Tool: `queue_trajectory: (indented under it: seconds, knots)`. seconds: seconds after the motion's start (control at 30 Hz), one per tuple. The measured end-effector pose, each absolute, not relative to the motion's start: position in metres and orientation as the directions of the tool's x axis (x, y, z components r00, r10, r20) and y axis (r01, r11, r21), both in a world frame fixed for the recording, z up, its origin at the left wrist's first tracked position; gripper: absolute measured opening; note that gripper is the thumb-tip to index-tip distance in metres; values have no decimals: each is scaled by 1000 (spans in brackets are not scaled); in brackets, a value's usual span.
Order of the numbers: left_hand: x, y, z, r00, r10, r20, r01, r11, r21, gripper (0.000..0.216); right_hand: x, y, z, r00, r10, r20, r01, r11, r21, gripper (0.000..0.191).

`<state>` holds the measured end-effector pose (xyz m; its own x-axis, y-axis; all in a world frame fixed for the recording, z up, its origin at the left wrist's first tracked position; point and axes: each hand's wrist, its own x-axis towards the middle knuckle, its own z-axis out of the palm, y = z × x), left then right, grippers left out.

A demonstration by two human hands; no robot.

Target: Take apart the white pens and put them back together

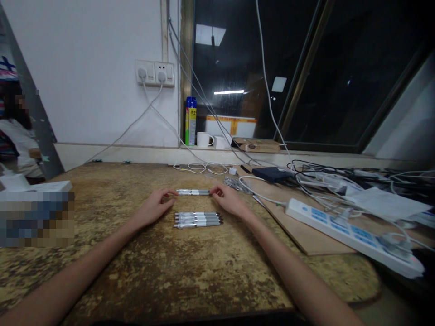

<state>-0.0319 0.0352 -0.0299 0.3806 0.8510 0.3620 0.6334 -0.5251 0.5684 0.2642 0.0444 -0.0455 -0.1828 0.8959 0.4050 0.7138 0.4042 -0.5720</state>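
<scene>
A small bundle of white-and-grey pens lies crosswise on the worn brown table. My left hand pinches its left end and my right hand pinches its right end, fingers curled. Just nearer to me, between my wrists, a row of several more pens lies side by side, untouched.
A white power strip with plugs and a tangle of cables cover a wooden board at the right. A spray can and white cups stand on the window ledge. White boxes and another person sit at far left.
</scene>
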Motion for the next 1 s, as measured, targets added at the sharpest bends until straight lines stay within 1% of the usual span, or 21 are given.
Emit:
queue_trajectory:
  seconds: [0.13, 0.27, 0.43, 0.57, 0.67, 0.73, 0.8, 0.83, 0.9, 0.93, 1.0]
  knots:
    - [-29, 39, -38, 304, 881, 362, 654, -469, 593, 44, 261, 46, -53, -187, 890, 416, 723, 411, -556, 22]
    - [-26, 38, -40, 326, 876, 354, 643, -481, 596, 41, 259, 48, -58, -200, 896, 396, 716, 410, -565, 24]
    - [-27, 41, -42, 331, 871, 363, 635, -490, 597, 42, 257, 50, -61, -203, 892, 403, 745, 408, -527, 18]
    - [-29, 42, -43, 362, 858, 364, 650, -512, 561, 39, 256, 50, -61, -200, 886, 418, 766, 407, -497, 13]
    - [-26, 38, -40, 394, 822, 411, 681, -561, 471, 39, 254, 48, -57, -225, 879, 421, 752, 431, -499, 14]
    - [-20, 35, -35, 442, 763, 472, 690, -625, 365, 42, 252, 47, -52, -251, 879, 405, 722, 449, -527, 18]
    - [-11, 34, -29, 510, 693, 510, 688, -684, 242, 42, 248, 45, -47, -280, 881, 380, 667, 463, -583, 22]
    - [-7, 34, -26, 549, 665, 506, 687, -704, 179, 40, 246, 44, -45, -293, 884, 364, 635, 465, -617, 23]
    - [1, 37, -20, 584, 651, 484, 714, -696, 76, 26, 242, 42, -41, -311, 887, 341, 580, 461, -671, 25]
    - [3, 38, -17, 589, 661, 466, 729, -683, 48, 20, 240, 40, -39, -314, 888, 336, 568, 460, -682, 26]
    - [6, 40, -12, 605, 665, 438, 730, -683, 28, 18, 237, 36, -38, -315, 878, 361, 581, 480, -658, 25]
